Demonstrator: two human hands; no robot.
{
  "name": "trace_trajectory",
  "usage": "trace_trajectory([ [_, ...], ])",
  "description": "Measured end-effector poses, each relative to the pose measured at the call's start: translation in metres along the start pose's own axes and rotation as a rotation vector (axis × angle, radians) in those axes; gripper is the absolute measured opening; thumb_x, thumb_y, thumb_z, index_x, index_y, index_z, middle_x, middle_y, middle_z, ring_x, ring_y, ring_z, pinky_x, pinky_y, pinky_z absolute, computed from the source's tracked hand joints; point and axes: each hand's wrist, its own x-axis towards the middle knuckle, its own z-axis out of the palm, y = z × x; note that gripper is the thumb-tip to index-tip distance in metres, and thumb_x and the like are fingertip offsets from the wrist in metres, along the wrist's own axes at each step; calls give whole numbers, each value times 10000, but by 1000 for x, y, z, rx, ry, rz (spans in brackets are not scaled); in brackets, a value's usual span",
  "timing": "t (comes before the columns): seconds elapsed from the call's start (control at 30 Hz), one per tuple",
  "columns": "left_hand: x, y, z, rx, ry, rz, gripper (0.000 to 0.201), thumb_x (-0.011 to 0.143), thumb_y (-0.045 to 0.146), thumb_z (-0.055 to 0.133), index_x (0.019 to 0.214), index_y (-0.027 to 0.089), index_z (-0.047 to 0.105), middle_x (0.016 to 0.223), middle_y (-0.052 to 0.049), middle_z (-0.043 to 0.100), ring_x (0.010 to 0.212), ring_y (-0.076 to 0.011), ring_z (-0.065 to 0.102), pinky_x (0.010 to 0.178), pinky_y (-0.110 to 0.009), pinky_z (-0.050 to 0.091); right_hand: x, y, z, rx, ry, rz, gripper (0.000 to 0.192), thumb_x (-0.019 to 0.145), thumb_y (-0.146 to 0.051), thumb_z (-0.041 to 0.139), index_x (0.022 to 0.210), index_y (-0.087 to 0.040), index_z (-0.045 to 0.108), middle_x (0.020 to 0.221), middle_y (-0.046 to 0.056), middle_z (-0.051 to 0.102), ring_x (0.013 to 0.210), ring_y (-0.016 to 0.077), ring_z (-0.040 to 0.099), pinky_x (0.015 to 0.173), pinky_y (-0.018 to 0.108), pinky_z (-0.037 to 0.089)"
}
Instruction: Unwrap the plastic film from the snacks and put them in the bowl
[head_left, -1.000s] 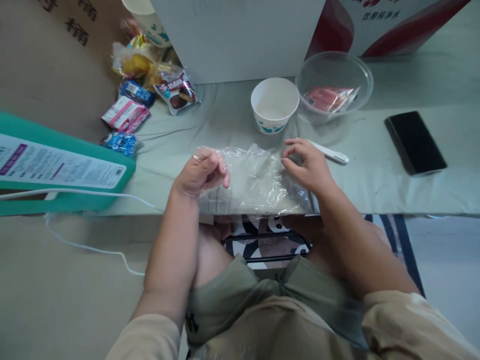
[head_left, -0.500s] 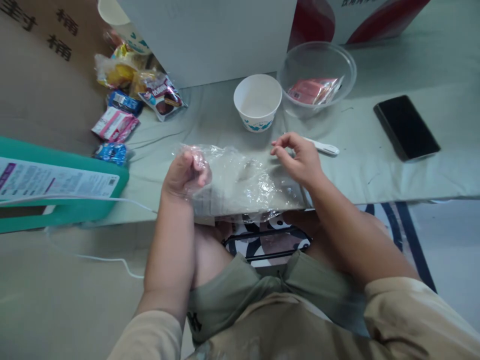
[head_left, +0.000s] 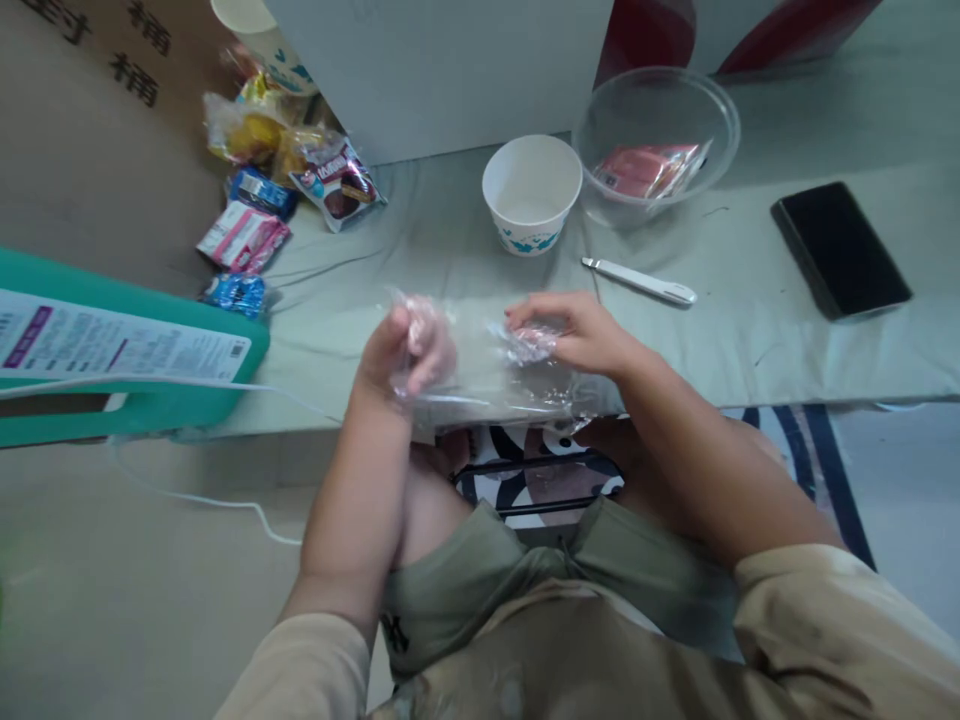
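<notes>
A clear, crinkled plastic bag [head_left: 487, 385] stretches between my two hands at the table's front edge. Part of it covers the fingers of my left hand [head_left: 411, 350], which are curled closed on the film. My right hand [head_left: 574, 330] comes in from the right, its fingers bent around a bunched part of the same plastic. Just beyond my hands stands a white paper bowl [head_left: 532, 195] with a blue-green pattern, its inside facing up. A slim white utility knife [head_left: 641, 282] lies on the cloth beyond my right hand.
Behind the knife sits a clear plastic bowl [head_left: 664, 190] holding a pink packet [head_left: 645, 170]. A black phone [head_left: 841, 250] lies at right. Several snack packets [head_left: 337, 185] are heaped at left by a cardboard box. A green container [head_left: 135, 340] and white cable [head_left: 225, 500] are at left.
My right hand has moved left and down and now grips the plastic bag, uncovering the knife. My left hand, with the bag over its fingers, has shifted slightly right.
</notes>
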Motion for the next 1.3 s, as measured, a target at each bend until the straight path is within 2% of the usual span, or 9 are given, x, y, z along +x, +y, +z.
trace_trajectory([
  [0.07,8,11,-16,-124,24,-76,616,730,838,621,632,250,465,366,74,355,246,-54,196,287,-228,153,-8,-4,-12,97,85,107,283,894,-477,641,828,-215,724,830,35,758,811,186,702,799,355,553],
  [0.17,18,18,-31,-162,166,-129,473,707,652,760,691,240,530,419,65,485,259,-35,202,293,-221,81,-18,-5,-23,158,246,194,324,884,-493,665,708,-225,713,729,21,723,699,157,659,725,336,556],
  [0.43,21,9,-31,33,256,-64,413,836,600,714,720,217,611,390,41,501,263,-63,276,286,-240,115,-20,16,-21,364,656,383,464,897,-698,597,773,-264,704,393,-97,292,349,103,302,550,362,542],
  [0.53,23,8,-29,51,247,-27,437,850,641,696,747,220,635,370,60,449,266,-69,292,291,-237,122,-21,25,-23,355,734,382,444,911,-675,590,809,-256,697,444,-77,364,384,107,367,524,334,523],
  [0.63,25,7,-27,52,239,-1,435,840,637,716,742,220,640,365,69,419,280,-70,323,304,-225,141,-24,31,-26,335,653,296,442,831,-634,720,1106,-289,692,722,-21,647,601,145,621,607,324,573],
  [0.77,26,6,-24,50,238,-16,400,816,579,752,709,211,638,360,67,414,287,-70,351,309,-210,173,-28,35,-27,270,385,202,883,740,-630,820,1497,-403,427,1202,43,716,837,190,724,730,361,615],
  [0.87,25,7,-25,35,200,-43,382,783,562,777,702,212,647,362,59,433,284,-69,343,305,-206,162,-29,37,-26,276,404,256,859,803,-611,769,1531,-391,370,1145,47,737,764,180,704,690,347,604],
  [1.07,22,10,-26,27,158,-76,424,801,636,741,709,232,651,340,61,424,261,-75,313,296,-214,149,-26,34,-28,364,491,445,598,812,-381,732,1373,-303,540,997,33,774,462,89,453,410,265,389],
  [1.3,23,5,-27,16,185,-28,445,773,644,757,692,224,635,347,65,421,260,-67,301,285,-217,128,-22,24,-25,293,567,528,285,845,-317,680,1114,-224,694,666,-17,686,395,66,312,385,248,274],
])
